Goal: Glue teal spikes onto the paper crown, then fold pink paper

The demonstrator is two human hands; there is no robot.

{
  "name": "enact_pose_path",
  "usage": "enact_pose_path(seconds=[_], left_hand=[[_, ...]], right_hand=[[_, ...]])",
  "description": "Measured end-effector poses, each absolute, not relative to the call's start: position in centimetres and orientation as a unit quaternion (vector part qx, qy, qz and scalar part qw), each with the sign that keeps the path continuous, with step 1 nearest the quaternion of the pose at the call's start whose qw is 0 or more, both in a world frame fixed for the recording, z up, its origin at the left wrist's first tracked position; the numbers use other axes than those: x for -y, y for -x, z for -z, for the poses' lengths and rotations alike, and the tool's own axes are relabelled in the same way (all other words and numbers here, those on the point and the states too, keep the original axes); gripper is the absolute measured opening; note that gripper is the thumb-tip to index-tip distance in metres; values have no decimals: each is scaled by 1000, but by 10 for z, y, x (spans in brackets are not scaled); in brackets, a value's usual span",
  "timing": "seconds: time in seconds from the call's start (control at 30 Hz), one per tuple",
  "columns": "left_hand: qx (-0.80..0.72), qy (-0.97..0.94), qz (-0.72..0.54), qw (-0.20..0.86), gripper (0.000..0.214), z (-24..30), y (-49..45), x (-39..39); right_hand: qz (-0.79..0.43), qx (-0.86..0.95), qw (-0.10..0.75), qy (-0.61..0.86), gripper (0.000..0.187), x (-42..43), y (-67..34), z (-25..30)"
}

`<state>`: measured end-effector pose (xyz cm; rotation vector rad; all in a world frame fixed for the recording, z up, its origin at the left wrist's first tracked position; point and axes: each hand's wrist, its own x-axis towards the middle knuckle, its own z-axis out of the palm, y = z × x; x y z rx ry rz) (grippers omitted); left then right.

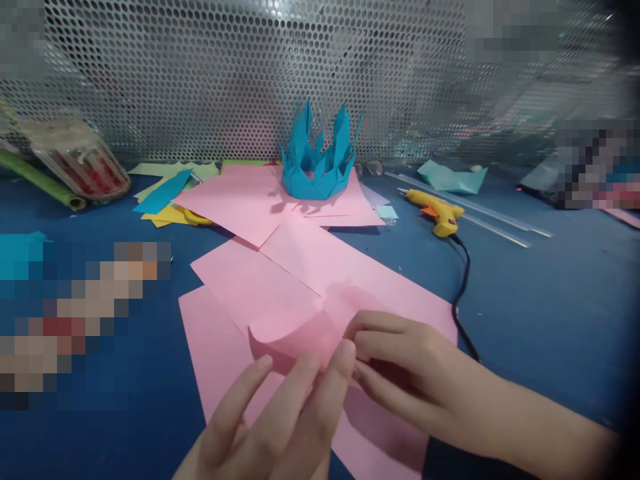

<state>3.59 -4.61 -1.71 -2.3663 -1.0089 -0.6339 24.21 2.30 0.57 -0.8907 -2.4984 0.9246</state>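
A small curled piece of pink paper (295, 339) is raised over larger pink sheets in front of me. My right hand (420, 367) pinches its right end between bent fingers. From below, my left hand (280, 420) holds the same piece near that end, its fingertips meeting those of my right hand; the left thumb is hidden. Under both hands lie overlapping pink sheets (220, 340). Behind them a blue folded-paper crown (320, 177) with upright points stands on more pink paper.
A yellow glue gun (440, 212) with a black cord (465, 287) lies to the right beside clear glue sticks (500, 230). A jar (83, 160) and a green roll (45, 180) are at back left. Perforated metal (200, 80) borders the blue table (550, 320). Another person's arm appears pixelated at left.
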Motion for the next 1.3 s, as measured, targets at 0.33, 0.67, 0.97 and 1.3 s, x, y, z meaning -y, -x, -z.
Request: enact_pose_path(seconds=[0.33,0.67,0.97,1.3], left_hand=[[333,889,243,201,32,37,-38,41],[295,907,216,210,29,36,-34,41],[333,897,244,159,28,48,-45,55],[343,882,291,139,28,54,-49,50]], right_hand=[[-412,821,162,361,28,-25,-242,-4],[-404,830,130,363,32,-26,-245,-8],[-388,859,71,326,29,-28,-257,-18],[-349,839,182,376,22,-26,-245,-5]])
